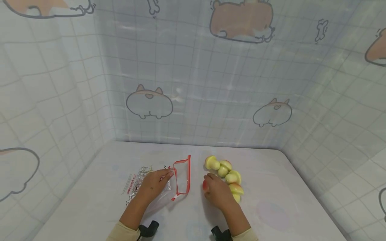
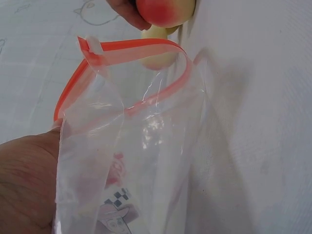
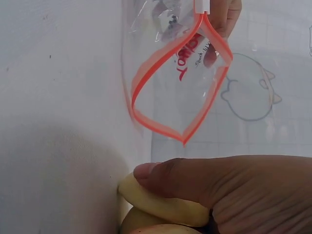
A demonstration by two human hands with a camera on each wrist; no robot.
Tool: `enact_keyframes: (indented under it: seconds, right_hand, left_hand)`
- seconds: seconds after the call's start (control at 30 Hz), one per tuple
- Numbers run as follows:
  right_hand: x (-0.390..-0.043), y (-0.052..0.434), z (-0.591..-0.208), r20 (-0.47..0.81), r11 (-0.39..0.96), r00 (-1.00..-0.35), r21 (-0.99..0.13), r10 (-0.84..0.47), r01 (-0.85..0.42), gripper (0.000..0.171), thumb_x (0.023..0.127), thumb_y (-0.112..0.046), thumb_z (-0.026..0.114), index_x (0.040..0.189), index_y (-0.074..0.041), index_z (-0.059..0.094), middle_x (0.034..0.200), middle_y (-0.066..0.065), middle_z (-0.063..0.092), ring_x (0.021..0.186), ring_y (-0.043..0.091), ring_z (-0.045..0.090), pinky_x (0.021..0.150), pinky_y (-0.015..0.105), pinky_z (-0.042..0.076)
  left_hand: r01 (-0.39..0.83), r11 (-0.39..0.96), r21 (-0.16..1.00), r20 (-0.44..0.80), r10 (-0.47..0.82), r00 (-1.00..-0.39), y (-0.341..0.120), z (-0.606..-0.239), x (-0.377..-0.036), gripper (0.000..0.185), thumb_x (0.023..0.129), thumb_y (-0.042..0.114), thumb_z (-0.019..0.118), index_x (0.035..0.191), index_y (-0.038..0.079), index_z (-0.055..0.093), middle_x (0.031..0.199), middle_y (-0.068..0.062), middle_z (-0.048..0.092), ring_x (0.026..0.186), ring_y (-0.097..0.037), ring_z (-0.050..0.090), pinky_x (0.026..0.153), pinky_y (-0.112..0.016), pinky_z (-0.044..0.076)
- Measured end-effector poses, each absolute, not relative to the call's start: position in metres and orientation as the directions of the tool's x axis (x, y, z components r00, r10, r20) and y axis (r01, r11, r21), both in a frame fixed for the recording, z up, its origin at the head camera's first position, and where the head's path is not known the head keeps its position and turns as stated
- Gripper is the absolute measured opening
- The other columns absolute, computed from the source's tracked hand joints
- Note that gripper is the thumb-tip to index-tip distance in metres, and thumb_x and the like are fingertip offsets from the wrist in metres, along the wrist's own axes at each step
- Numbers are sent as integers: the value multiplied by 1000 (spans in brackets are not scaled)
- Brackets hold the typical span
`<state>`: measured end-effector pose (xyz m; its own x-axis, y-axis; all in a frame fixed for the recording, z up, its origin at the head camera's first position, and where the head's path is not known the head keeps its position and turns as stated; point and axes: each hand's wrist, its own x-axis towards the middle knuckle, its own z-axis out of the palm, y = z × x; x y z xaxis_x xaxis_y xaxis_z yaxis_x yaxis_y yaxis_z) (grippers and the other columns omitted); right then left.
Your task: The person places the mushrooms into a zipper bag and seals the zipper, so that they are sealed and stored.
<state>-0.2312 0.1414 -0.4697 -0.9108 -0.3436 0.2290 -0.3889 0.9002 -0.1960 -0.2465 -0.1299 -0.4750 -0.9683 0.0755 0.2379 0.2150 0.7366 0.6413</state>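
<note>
My left hand [image 1: 153, 185] pinches the mouth edge of a clear plastic zip bag [image 1: 163, 197] with a red zip strip and printed drawings. The bag lies on its side, and its red-rimmed mouth [image 3: 141, 87] gapes toward the right hand. My right hand [image 1: 218, 192] holds a yellow and red mushroom-shaped piece [image 2: 165, 9], its thumb pressing on the pale part [image 3: 161, 202] in the right wrist view. Fingers hide much of this piece. Beside that hand, several similar mushroom-shaped pieces [image 1: 233, 177] lie in a curved row on the white table [image 1: 271, 187].
Behind and at both sides rise walls covered in white gridded sheeting [image 1: 196, 83] with cartoon dogs. Dark wrist mounts [image 1: 149, 229] sit near both cuffs. The table's back edge [image 1: 199, 145] meets the rear wall.
</note>
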Motion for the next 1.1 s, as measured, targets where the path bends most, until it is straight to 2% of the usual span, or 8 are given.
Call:
enact_keyframes:
  seconds: [0.2, 0.67, 0.9, 1.1]
  right_hand:
    - [-230, 142, -469, 232, 896, -906, -194, -354, -399, 56, 75, -7, 79, 129, -2, 63, 134, 15, 60, 121, 32, 60, 90, 50, 54]
    - [-233, 145, -466, 215, 879, -907, -244, -363, -409, 59, 75, -6, 80, 130, 1, 61, 131, 18, 60, 119, 33, 59, 94, 48, 53]
    - [-234, 148, -468, 299, 867, -878, -223, -374, -445, 55, 79, -18, 81, 128, -3, 62, 128, 11, 63, 113, 28, 63, 92, 44, 54]
    - [-233, 144, -465, 367, 844, -858, -265, -360, -467, 61, 82, -30, 82, 131, -2, 61, 131, 12, 62, 123, 28, 58, 98, 43, 52]
  left_hand:
    - [225, 739, 635, 246, 82, -966, -131, -473, -246, 39, 98, 44, 61, 128, 20, 70, 128, -5, 68, 124, -29, 61, 101, -52, 49]
    - [206, 736, 644, 225, 74, -971, -131, -473, -249, 41, 98, 46, 60, 130, 21, 68, 130, -5, 67, 126, -30, 59, 102, -52, 48]
    - [196, 739, 645, 214, 71, -974, -130, -472, -249, 42, 98, 46, 60, 131, 22, 68, 130, -5, 67, 126, -30, 59, 101, -53, 48]
    - [188, 743, 642, 203, 72, -976, -131, -471, -247, 43, 98, 46, 59, 133, 23, 66, 132, -5, 66, 127, -30, 58, 102, -53, 48]
